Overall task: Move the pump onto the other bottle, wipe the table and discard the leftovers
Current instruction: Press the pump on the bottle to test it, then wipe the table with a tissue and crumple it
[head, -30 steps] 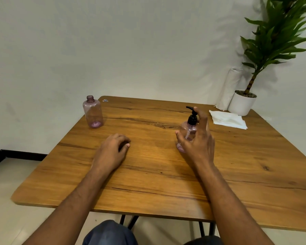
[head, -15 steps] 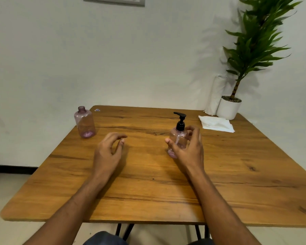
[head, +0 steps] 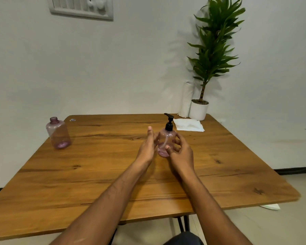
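bottle [head: 167,141] with pump [head: 169,123] stands mid-table [head: 95,174]; right hand [head: 181,152] curls around it, left hand [head: 147,147] spread open beside. twisting the pump one-handed could tip the light bottle.

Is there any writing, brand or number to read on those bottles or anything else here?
None can be read.
Pump bottle: clear pink plastic, no label showing.
Open bottle: no label either.
Wall switch panel: plain, no markings legible.
Small shiny thing at the table's far edge: too small to tell.
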`<state>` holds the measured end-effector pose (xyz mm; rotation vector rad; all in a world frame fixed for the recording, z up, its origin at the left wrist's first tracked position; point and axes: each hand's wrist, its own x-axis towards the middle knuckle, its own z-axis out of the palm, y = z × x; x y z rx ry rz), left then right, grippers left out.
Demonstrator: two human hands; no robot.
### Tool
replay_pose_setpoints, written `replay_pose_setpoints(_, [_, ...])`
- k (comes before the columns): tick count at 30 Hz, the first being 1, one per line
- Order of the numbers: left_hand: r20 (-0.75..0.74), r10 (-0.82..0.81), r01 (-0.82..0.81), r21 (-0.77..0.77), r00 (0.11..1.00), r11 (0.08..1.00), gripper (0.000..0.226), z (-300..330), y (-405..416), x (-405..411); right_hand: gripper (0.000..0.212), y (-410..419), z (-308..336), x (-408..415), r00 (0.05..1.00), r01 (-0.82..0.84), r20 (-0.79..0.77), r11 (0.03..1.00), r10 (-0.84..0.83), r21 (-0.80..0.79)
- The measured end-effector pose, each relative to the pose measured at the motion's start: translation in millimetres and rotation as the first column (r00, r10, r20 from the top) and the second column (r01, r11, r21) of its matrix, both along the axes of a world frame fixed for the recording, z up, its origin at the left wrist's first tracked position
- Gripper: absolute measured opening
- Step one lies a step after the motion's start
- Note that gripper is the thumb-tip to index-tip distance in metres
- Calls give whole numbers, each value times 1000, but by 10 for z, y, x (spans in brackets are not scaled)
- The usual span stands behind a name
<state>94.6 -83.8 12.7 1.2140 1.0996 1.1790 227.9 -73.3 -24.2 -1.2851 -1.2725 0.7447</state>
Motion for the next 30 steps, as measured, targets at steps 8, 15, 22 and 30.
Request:
replay_pose_setpoints(8, [-9,-157,157,-3,988,988,88,41,-1,765,69,-195,-10,723,965,222,135,974,-225,35])
replay_pose_setpoints(15, [-21,-212,212,-26,977,977,102,-31,11,864,70,-194,-48,869,960,235,153,972,-235,23])
replay_pose_setpoints(22, [-272,-48,89,142,961,986,72,-103,-85,243,52,-348,-18,670,809,459,283,854,-515,244])
replay_pose_setpoints(30, [-523,395,-313,243,755,918,20,-481,-341,-1828,22,32,326,-278,818,127,481,914,-316,384])
